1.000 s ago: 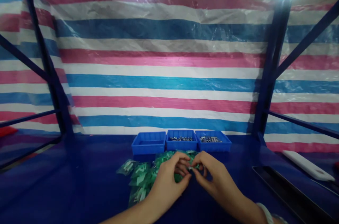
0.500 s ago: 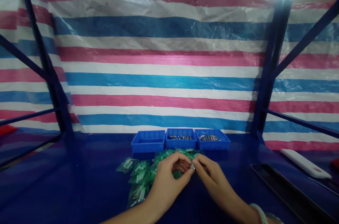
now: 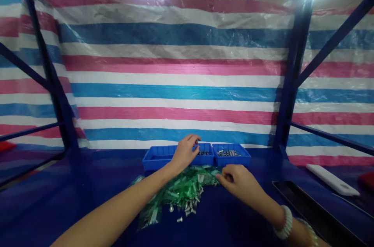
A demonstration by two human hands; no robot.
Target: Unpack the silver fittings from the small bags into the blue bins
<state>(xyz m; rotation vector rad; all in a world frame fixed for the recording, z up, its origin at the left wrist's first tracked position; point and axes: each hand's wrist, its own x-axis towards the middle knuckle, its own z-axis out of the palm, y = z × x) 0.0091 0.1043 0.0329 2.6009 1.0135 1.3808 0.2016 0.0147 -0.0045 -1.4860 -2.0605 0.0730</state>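
Note:
My left hand is over the middle blue bin, which holds small metal parts. Its fingers are curved, with the thumb and fingertips a little apart and no object visible between them. My right hand hangs low in front of the right blue bin, fingers curled in toward the thumb. Whatever that hand may hold is hidden. Between my arms lies a pile of green-tinted plastic packets. Loose silvery screws are scattered at the pile's near edge.
The left blue bin stands in the same row, partly behind my left arm. On the right lie a flat black object and a long white object. Blue rack posts and a striped plastic sheet enclose the dark blue tabletop.
My hands, together earlier at a small shiny part, are now apart. The left moved forward over the middle bin; the right drew slightly right. Loose screws by the packets have come into view.

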